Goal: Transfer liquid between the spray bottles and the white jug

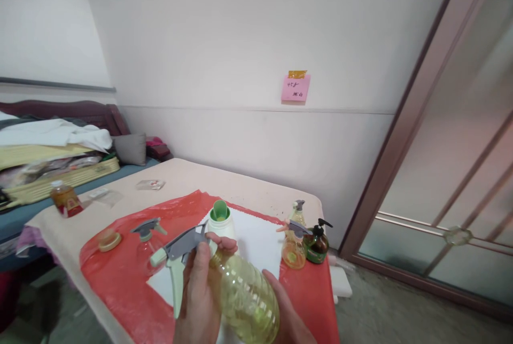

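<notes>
- Yellow-tinted ribbed spray bottle: being held low in front of the wearer, between both hands, above the white paper.
- Running aslant along the long axis, base down to the right and toward the wearer, spray end up to the left.
- Being cupped along the right side by the right hand, spread wide, nearer the base.
- Being wrapped at the neck by the left hand, curled in narrow, nearer the trigger head; covering the join, so not showing whether seated.
- Pointing left with the nozzle.
- Standing just beyond the neck: white bottle with green cap.
- Standing farther right, well apart: orange spray bottle, touching neither hand.
</notes>
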